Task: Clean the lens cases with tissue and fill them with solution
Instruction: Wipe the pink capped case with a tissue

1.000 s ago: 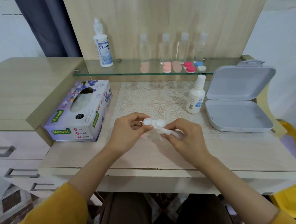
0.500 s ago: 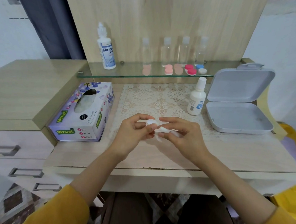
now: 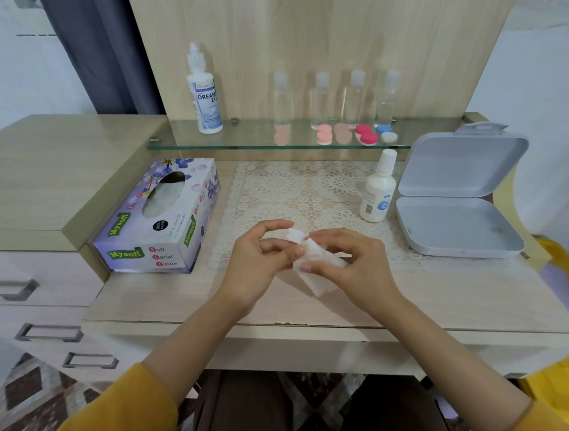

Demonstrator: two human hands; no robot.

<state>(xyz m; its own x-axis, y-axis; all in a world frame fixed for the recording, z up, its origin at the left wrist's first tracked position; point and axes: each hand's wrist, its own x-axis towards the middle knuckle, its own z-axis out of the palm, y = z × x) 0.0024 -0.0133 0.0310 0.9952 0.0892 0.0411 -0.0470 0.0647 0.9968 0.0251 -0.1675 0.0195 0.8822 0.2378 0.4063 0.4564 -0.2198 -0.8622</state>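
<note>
A white lens case (image 3: 292, 234) is held above the desk's front half, mostly covered by fingers and tissue. My left hand (image 3: 259, 260) pinches the case between thumb and fingers. My right hand (image 3: 350, 270) grips a folded white tissue (image 3: 316, 271) and presses it against the case. A small white solution bottle (image 3: 378, 190) stands upright on the lace mat, behind and right of my hands. More lens cases in pink (image 3: 324, 135), red (image 3: 366, 135) and blue-white (image 3: 386, 133) sit on the glass shelf.
A Mysoft tissue box (image 3: 161, 220) lies left of my hands. An open grey hinged box (image 3: 458, 207) sits at the right. A tall solution bottle (image 3: 204, 95) and several clear bottles (image 3: 335, 97) stand on the glass shelf (image 3: 248, 142). The lace mat (image 3: 298, 192) covers the desk's middle.
The case was plainly visible between both hands; the right hand has since brought the tissue over it, and the tissue now hangs lower and covers most of the case.
</note>
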